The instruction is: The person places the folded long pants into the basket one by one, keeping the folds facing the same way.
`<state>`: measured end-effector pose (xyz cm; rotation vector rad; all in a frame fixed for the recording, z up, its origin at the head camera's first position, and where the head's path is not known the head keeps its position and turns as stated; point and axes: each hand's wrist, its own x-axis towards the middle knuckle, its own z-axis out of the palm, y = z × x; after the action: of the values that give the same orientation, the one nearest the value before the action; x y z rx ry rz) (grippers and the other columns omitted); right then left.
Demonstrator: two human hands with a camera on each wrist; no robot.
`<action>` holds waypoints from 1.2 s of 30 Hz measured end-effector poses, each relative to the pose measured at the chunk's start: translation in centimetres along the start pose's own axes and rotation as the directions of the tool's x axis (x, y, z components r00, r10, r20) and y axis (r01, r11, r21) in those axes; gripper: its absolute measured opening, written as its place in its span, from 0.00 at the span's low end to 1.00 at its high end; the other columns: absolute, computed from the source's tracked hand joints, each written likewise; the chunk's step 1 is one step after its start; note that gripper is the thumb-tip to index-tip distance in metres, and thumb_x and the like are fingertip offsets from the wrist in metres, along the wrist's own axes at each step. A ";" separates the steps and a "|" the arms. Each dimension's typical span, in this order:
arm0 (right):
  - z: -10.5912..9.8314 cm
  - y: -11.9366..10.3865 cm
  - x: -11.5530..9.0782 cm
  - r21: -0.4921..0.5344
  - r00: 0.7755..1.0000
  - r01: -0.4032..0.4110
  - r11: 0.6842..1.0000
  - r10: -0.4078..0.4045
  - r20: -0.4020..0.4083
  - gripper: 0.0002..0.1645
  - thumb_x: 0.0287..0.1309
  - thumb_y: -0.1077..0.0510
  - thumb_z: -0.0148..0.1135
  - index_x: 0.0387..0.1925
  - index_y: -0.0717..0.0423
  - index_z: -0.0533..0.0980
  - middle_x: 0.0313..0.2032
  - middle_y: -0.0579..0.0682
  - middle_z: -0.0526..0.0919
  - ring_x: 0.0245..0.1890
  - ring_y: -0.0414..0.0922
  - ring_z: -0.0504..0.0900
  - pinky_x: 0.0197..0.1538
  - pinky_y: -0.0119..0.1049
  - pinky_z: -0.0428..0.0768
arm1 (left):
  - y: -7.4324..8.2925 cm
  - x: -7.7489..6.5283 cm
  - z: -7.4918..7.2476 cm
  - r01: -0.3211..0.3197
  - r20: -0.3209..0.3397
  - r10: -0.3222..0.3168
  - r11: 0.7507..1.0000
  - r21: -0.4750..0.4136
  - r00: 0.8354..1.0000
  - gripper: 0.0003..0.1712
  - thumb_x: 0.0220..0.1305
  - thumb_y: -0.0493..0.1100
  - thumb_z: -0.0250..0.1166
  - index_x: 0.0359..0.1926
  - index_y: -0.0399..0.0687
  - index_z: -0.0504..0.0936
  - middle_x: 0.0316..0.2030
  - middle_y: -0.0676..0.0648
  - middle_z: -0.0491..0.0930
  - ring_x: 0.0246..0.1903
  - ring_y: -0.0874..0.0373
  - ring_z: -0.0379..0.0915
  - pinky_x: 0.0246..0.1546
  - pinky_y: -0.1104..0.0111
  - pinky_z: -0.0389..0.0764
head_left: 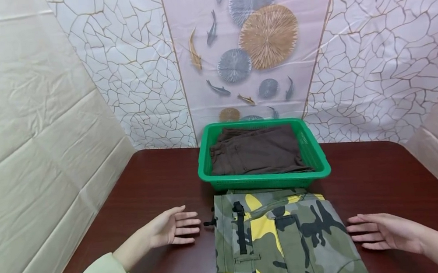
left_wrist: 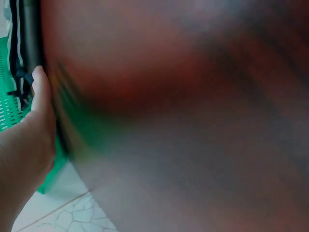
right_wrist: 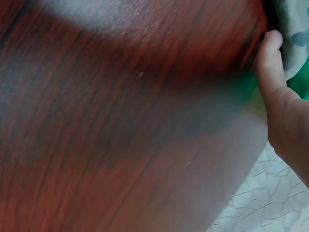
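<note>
Folded camouflage trousers (head_left: 288,235) in grey, green, black and yellow lie on the table in front of me, with a black strap and buckle near their upper left. To their left my left hand (head_left: 176,226) is held with fingers straight and apart from the cloth. My right hand (head_left: 386,232) is at their right edge, fingers extended; whether its fingertips touch the fabric I cannot tell. Both hands hold nothing. Just beyond the trousers stands a green plastic basket (head_left: 264,179), in which dark brown folded clothing (head_left: 260,150) lies.
The dark red wooden table (head_left: 160,181) extends on both sides of the basket. Behind it hangs a patterned cloth (head_left: 137,65) with fish and round motifs, and a pale cloth (head_left: 36,127) forms the left side. The left wrist view is blurred.
</note>
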<state>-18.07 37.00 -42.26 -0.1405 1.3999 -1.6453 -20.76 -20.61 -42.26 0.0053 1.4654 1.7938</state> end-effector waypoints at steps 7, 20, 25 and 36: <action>-0.6 0.6 0.2 0.143 0.994 -0.065 0.988 0.051 0.099 0.32 0.75 0.48 0.25 0.57 0.55 0.74 0.54 0.46 0.79 0.56 0.41 0.78 0.63 0.40 0.73 | -0.7 0.7 -0.1 0.051 0.082 -0.048 0.998 -0.040 0.995 0.38 0.74 0.56 0.34 0.72 0.31 0.47 0.62 0.40 0.70 0.57 0.51 0.72 0.61 0.53 0.70; -0.1 0.7 1.0 0.274 0.984 -0.074 0.959 0.025 0.178 0.46 0.70 0.36 0.15 0.57 0.59 0.73 0.56 0.51 0.78 0.59 0.44 0.76 0.67 0.44 0.67 | -0.9 2.1 0.5 0.096 0.081 -0.093 0.995 -0.035 0.992 0.35 0.73 0.51 0.36 0.70 0.29 0.50 0.60 0.39 0.73 0.54 0.52 0.75 0.63 0.51 0.68; 0.1 0.8 1.6 0.266 0.985 -0.081 0.961 0.035 0.171 0.48 0.67 0.33 0.13 0.58 0.59 0.72 0.55 0.50 0.79 0.59 0.45 0.76 0.66 0.44 0.68 | -0.6 2.6 0.8 0.102 0.097 -0.096 0.994 -0.049 0.991 0.35 0.69 0.47 0.39 0.69 0.28 0.49 0.64 0.34 0.66 0.59 0.46 0.71 0.65 0.50 0.65; 0.8 0.8 3.3 0.265 0.973 -0.093 0.960 0.031 0.229 0.51 0.64 0.30 0.09 0.57 0.54 0.72 0.56 0.47 0.78 0.59 0.43 0.75 0.65 0.41 0.69 | -0.6 3.4 1.8 0.128 0.068 -0.125 0.990 -0.050 0.990 0.30 0.64 0.46 0.45 0.64 0.34 0.59 0.68 0.31 0.57 0.65 0.40 0.62 0.65 0.51 0.65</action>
<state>-18.98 34.26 -44.13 -0.1148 0.9873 -1.6962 -21.86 -17.16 -43.72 -0.0554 1.3414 1.7140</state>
